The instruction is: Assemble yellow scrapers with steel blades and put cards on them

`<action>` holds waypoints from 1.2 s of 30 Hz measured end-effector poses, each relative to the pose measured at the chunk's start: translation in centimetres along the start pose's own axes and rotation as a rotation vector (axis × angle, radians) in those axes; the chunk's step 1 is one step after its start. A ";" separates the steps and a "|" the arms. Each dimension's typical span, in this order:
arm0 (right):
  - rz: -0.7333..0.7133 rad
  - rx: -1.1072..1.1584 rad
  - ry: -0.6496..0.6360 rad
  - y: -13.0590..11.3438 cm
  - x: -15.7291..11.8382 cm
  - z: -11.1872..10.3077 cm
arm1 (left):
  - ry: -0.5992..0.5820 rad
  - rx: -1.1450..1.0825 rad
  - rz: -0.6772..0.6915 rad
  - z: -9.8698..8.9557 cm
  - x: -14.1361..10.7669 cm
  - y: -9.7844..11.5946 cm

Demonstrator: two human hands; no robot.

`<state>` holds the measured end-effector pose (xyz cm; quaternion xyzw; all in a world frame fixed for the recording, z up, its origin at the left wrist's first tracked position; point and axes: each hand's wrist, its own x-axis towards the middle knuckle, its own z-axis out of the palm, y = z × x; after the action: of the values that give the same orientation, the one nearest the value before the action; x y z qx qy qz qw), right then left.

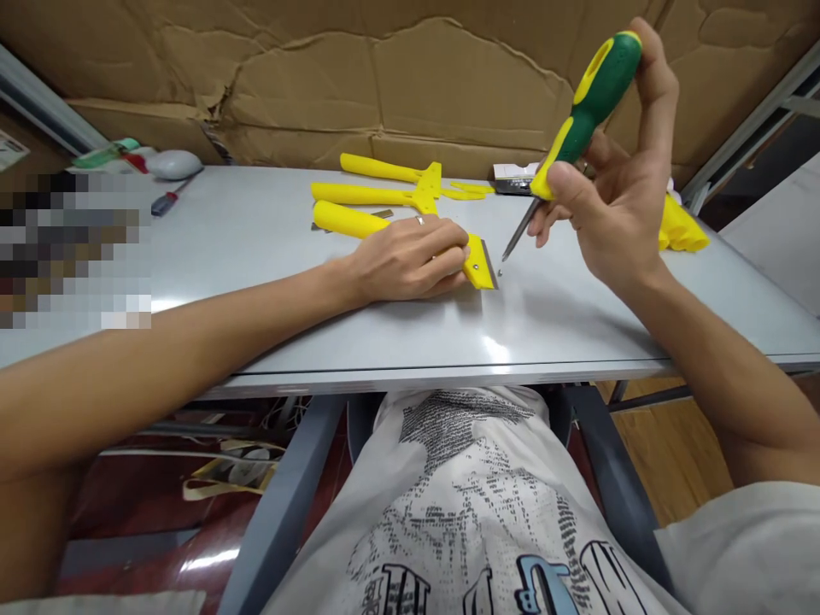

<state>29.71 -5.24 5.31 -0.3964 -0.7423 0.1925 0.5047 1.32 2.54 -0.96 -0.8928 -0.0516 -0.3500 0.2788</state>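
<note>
My left hand [416, 260] is closed over a yellow scraper [349, 219] lying low on the white table. The scraper's bladed head [477, 263], with a screw in it, sticks out past my fingers to the right. Up on the right, my right hand [618, 201] grips a green and yellow screwdriver [599, 102]. The screwdriver's metal shaft points down and left, its tip a little above and right of the blade. Just beside the blade edge is a small screw [500, 272]. Two more yellow scrapers, a near one [362, 195] and a far one [384, 167], lie behind my left hand.
Yellow strips [467, 192] and a small box [512, 178] lie at the back. At right are yellow handles [682, 226]. A small screwdriver [167, 202] and a grey mouse-shaped object [172, 164] sit at left. Cardboard [307, 85] backs the table [397, 346].
</note>
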 end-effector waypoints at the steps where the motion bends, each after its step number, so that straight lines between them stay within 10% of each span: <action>1: 0.005 0.037 0.049 -0.5 -0.5 0.6 | 0.003 -0.017 0.029 -0.1 0.2 -0.1; 14: 0.023 0.122 0.073 -4.4 -1.4 1.8 | -0.222 -0.285 -0.225 -0.5 1.5 0.3; 26: -0.033 0.101 -0.010 0.6 1.4 2.6 | -0.306 -0.294 -0.206 -0.8 2.2 -0.7; 36: -0.125 0.376 0.014 3.6 7.8 1.7 | -0.123 -0.116 -0.266 3.3 -0.2 -2.5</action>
<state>28.20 3.25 6.73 -0.2495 -0.7130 0.2933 0.5860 2.43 6.40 -1.92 -0.9124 -0.1663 -0.3309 0.1742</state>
